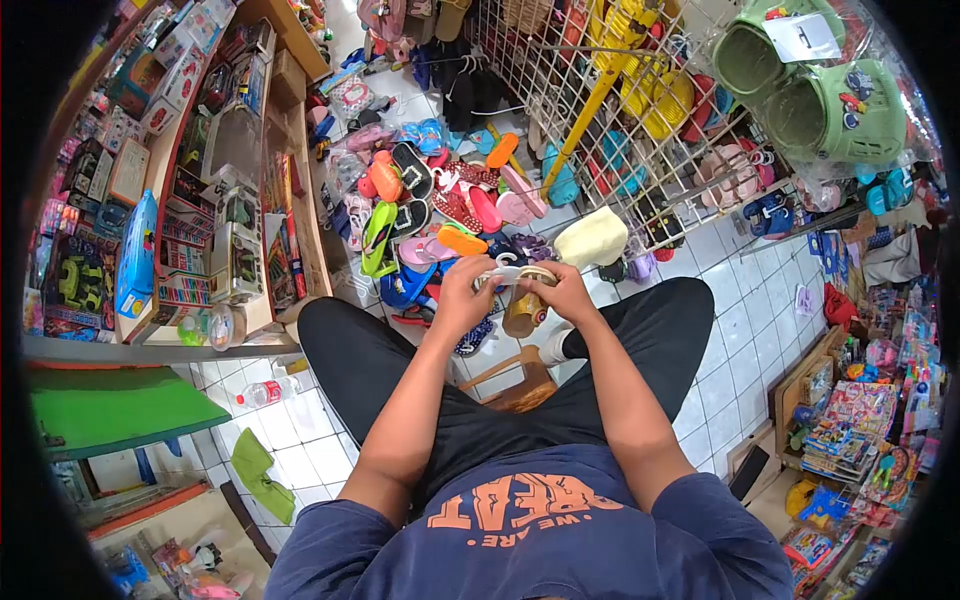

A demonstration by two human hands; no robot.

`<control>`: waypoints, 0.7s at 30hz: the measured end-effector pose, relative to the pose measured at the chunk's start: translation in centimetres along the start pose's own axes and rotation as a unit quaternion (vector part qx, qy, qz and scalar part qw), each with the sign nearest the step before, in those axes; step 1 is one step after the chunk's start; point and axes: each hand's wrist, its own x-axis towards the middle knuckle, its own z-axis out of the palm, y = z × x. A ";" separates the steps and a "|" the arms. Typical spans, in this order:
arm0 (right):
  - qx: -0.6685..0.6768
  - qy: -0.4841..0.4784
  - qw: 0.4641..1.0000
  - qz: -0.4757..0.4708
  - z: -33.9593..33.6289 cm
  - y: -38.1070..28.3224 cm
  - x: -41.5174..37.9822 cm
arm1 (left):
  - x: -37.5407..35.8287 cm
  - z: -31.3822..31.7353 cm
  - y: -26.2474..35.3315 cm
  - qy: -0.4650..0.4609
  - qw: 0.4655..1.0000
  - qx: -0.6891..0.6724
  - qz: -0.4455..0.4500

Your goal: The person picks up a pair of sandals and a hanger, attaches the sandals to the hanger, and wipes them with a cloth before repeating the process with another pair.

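Note:
Both hands meet in front of my lap, above a pile of footwear. My left hand (467, 297) pinches a small whitish piece (508, 273) with its fingertips. My right hand (565, 292) has its fingers closed on a pale strap-like edge (538, 273) beside it. Just below hangs or stands a brown and yellow item (522, 312); whether it joins the pale edge is unclear. A cream cloth (591, 237) lies beyond my right hand. Under the hands is a wooden stool (520, 378) between my legs.
Colourful sandals (455, 205) are heaped on the tiled floor ahead. A wire rack (640, 130) with shoes stands at the right, with green clogs (835, 110) hanging nearby. Shelves of boxed goods (235, 200) line the left. A bottle (268, 392) and green cloth (262, 474) lie lower left.

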 end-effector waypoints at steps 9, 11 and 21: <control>0.046 -0.067 0.990 -0.119 0.5 0.3 -0.2 | 0.0 -0.8 1.4 0.014 0.992 -0.023 -0.127; 0.054 -0.059 0.991 -0.105 0.4 0.1 -0.2 | -0.1 -0.8 0.9 0.061 0.990 -0.037 -0.122; -0.157 -0.051 0.975 -0.151 -0.5 0.0 0.0 | -0.3 -0.5 0.6 0.042 0.998 0.025 -0.037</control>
